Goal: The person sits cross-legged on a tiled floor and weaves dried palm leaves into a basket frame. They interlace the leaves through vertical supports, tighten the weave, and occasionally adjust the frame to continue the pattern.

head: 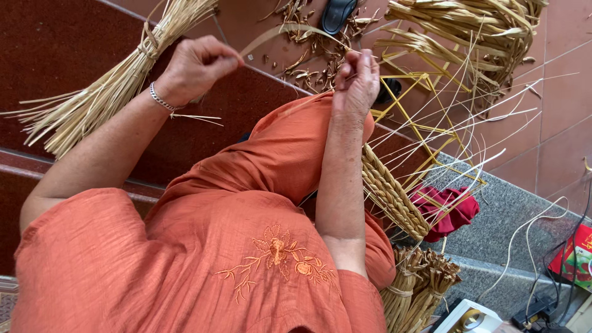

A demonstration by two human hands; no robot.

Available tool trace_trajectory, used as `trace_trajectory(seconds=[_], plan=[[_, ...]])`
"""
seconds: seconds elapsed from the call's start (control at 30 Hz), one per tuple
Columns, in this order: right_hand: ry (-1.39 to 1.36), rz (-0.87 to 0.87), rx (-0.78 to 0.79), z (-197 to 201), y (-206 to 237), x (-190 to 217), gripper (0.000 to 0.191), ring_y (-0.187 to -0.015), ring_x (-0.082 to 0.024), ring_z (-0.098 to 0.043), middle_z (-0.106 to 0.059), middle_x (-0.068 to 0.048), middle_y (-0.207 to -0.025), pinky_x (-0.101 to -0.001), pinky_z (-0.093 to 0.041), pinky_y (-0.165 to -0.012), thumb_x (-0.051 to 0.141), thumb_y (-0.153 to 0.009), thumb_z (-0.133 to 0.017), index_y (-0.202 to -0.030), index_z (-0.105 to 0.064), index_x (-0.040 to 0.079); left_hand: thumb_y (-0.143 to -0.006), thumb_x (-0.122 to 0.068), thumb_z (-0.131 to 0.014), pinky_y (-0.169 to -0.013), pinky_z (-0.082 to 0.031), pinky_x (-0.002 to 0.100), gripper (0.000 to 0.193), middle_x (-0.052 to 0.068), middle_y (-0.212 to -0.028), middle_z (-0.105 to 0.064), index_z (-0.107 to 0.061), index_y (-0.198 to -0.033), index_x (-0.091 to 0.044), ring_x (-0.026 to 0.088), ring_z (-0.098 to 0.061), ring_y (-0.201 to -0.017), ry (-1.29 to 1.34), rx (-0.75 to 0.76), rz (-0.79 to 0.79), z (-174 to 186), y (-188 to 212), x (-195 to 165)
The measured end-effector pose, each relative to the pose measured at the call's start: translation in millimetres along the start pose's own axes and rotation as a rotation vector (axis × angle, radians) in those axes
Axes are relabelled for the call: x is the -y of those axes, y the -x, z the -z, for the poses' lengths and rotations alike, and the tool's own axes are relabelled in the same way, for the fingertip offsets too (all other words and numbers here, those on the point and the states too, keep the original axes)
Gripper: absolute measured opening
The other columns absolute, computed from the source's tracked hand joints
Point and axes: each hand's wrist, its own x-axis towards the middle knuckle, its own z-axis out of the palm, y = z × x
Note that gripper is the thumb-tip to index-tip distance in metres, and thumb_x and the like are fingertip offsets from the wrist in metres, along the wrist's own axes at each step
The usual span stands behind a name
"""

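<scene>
Straw work is occupying both hands: the left hand (196, 66) is pinching 1 end of a flat, pale strand (280, 31) between thumb and curled fingers, and the right hand (356, 79) is pinching the other end with its fingers pressed together, so the strand is arching between them above the raised knee in the orange dress (234, 246). The strand is being held up in the air, apart from the floor and from the woven piece. To my eye the step in hand is drawing out and checking a single strand, perhaps stripping or smoothing it, before it is joining anything else. Beside the right forearm a plaited straw panel (391, 191) is leaning on a yellow wire frame (425, 132), with many thin loose ends fanning outward from it. A tied straw bundle (105, 92) is lying on the dark red step just beyond the left wrist, which is wearing a silver bracelet (161, 98), and 2 more tied bundles (419, 287) are standing near the right elbow. Scraps of husk (311, 46) are littering the tiles ahead, and a red cloth (447, 209) is lying under the frame. Any further move is calling for steady tension in both pinches, since a slack or twisted strand would likely kink or split.
</scene>
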Motion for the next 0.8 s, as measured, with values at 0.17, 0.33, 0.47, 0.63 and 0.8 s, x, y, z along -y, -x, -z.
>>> trace_trajectory(seconds=[0.17, 0.33, 0.47, 0.63, 0.8], plan=[[0.161, -0.17, 0.244, -26, 23, 5, 0.01, -0.06, -0.01, -0.062, -0.075, -0.012, -0.091, -0.0208, -0.042, -0.043, 0.014, -0.102, -0.07, -0.099, -0.064, 0.007, -0.113, -0.017, -0.056, -0.085, -0.066, 0.031, 0.017, 0.007, -0.104, -0.071, -0.067, -0.116, -0.004, 0.016, -0.073, -0.093, 0.749, -0.065, -0.02, 1, -19, -13], [0.253, -0.25, 0.304, -42, 34, 5, 0.009, -0.064, -0.008, -0.064, -0.077, -0.01, -0.1, -0.018, -0.04, -0.045, 0.012, -0.1, -0.069, -0.1, -0.064, 0.004, -0.118, -0.019, -0.053, -0.09, -0.064, 0.036, 0.019, 0.008, -0.11, -0.07, -0.064, -0.123, -0.005, 0.018, -0.073, -0.1, 0.955, -0.066, -0.083, -12, -36, -18], [0.262, -0.208, 0.346, -44, 34, 3, 0.011, -0.06, -0.009, -0.061, -0.077, -0.015, -0.095, -0.0191, -0.038, -0.045, 0.011, -0.1, -0.07, -0.101, -0.065, 0.002, -0.118, -0.02, -0.053, -0.089, -0.064, 0.036, 0.018, 0.008, -0.109, -0.07, -0.064, -0.122, -0.006, 0.018, -0.072, -0.099, 0.948, -0.069, -0.09, -18, -43, -16], [0.273, -0.176, 0.322, -40, 32, 0, 0.011, -0.056, -0.007, -0.057, -0.076, -0.016, -0.09, -0.0188, -0.034, -0.044, 0.008, -0.099, -0.072, -0.102, -0.066, 0.0, -0.118, -0.019, -0.053, -0.091, -0.064, 0.036, 0.018, 0.008, -0.11, -0.07, -0.061, -0.126, -0.004, 0.019, -0.073, -0.101, 1.015, -0.072, -0.082, -17, -42, -21], [0.209, -0.141, 0.298, -38, 30, 2, 0.01, -0.057, -0.008, -0.057, -0.075, -0.016, -0.089, -0.0188, -0.034, -0.043, 0.004, -0.098, -0.073, -0.105, -0.068, -0.002, -0.103, -0.006, -0.064, -0.084, -0.063, 0.031, 0.044, 0.01, -0.108, -0.07, -0.046, -0.143, -0.005, 0.019, -0.072, -0.095, 0.989, -0.094, 0.095, -28, -35, -30]])
